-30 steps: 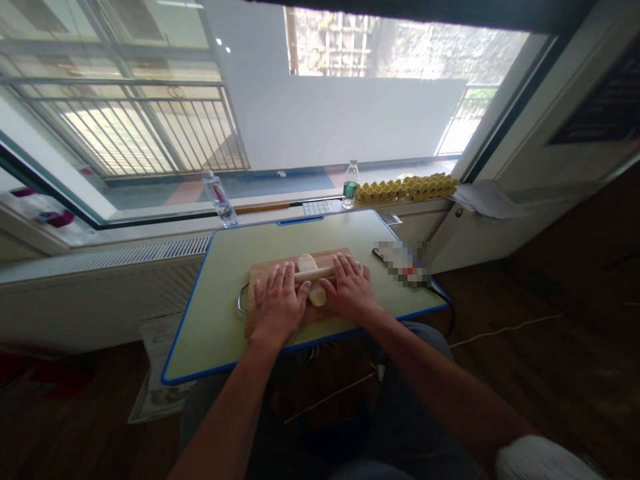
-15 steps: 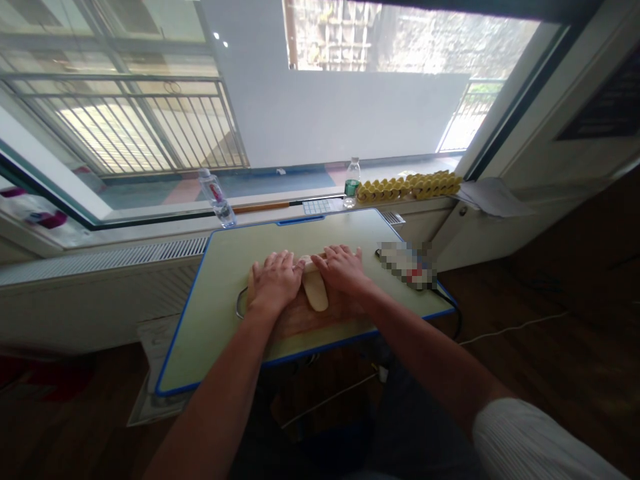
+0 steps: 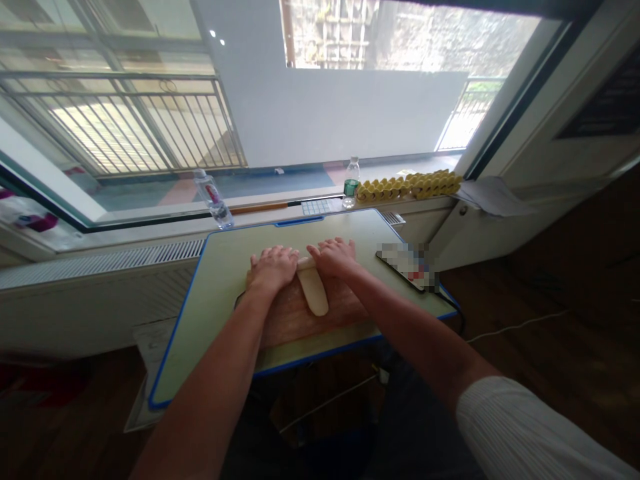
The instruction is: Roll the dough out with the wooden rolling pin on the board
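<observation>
A pale strip of dough [image 3: 314,297], flat and rounded at its near end, lies on a brown wooden cutting board [image 3: 287,322]. Across its far end runs a light rolling pin [image 3: 306,263], mostly hidden under my hands. My left hand [image 3: 274,267] presses on the pin's left part, fingers curved forward over it. On the right part, my right hand [image 3: 334,257] bears down the same way, its thumb toward the middle. Between the two thumbs a short piece of the pin and the dough shows.
The board rests on a pale green folding table [image 3: 210,320] with a blue edge. A blurred-out phone [image 3: 405,267] with a black cable lies at right. Along the windowsill are two bottles, a left bottle [image 3: 214,200] and a right bottle [image 3: 351,183], and yellow egg-tray-like material [image 3: 407,187].
Both hands have moved a little forward, away from me, with the rolling pin. More of the dough strip shows, and it looks longer on the near side.
</observation>
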Demonstrator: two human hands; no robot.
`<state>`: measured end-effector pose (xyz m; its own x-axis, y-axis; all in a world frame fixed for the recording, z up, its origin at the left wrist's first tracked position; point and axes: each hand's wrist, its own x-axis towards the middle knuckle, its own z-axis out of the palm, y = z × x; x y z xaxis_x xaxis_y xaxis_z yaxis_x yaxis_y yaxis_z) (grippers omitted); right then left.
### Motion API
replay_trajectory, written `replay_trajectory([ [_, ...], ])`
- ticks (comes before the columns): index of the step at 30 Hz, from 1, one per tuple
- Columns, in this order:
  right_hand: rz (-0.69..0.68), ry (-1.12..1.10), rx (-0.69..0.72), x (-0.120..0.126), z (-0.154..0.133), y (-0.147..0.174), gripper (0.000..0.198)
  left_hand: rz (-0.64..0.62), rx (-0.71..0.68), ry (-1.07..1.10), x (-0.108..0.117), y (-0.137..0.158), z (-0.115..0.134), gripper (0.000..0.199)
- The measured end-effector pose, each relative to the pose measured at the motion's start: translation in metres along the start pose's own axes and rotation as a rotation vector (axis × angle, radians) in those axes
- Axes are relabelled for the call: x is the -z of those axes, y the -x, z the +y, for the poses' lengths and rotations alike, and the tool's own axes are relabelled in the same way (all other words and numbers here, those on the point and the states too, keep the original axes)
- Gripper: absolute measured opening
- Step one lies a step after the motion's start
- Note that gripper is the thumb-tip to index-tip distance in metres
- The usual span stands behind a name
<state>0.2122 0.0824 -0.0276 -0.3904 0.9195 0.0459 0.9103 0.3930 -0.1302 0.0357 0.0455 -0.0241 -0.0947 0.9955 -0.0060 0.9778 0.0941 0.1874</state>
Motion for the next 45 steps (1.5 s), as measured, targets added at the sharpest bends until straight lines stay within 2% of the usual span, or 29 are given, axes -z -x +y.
replay_trajectory([
  [3, 0.017, 0.014, -0.031, -0.002, 0.000, -0.001, 0.046, 0.002, -0.006, 0.001, 0.001, 0.000, 0.001, 0.061],
  [6, 0.076, 0.024, -0.044, -0.006, 0.001, 0.004, 0.053, 0.016, -0.002, 0.001, 0.001, 0.005, 0.003, 0.061],
  [10, 0.117, 0.033, -0.004, -0.008, 0.000, 0.017, 0.054, 0.048, -0.012, -0.004, 0.000, 0.021, 0.007, 0.060],
  [13, 0.162, 0.003, -0.006, -0.011, -0.001, 0.037, 0.054, 0.084, -0.050, -0.009, -0.004, 0.043, 0.010, 0.061],
  [18, 0.309, -0.087, -0.029, -0.025, -0.001, 0.087, 0.058, 0.181, -0.082, -0.014, -0.020, 0.096, 0.016, 0.067],
  [23, 0.309, -0.120, -0.046, -0.032, -0.001, 0.120, 0.059, 0.214, -0.077, 0.007, -0.027, 0.127, 0.023, 0.068],
  [31, 0.264, -0.091, -0.044, -0.034, 0.005, 0.122, 0.069, 0.142, -0.091, 0.041, -0.017, 0.129, 0.025, 0.068],
  [39, 0.252, -0.072, -0.019, -0.035, 0.007, 0.121, 0.070, 0.177, -0.090, 0.041, -0.021, 0.124, 0.024, 0.069],
  [45, 0.247, -0.101, -0.061, -0.033, 0.003, 0.118, 0.069, 0.179, -0.117, 0.051, -0.023, 0.114, 0.020, 0.068],
])
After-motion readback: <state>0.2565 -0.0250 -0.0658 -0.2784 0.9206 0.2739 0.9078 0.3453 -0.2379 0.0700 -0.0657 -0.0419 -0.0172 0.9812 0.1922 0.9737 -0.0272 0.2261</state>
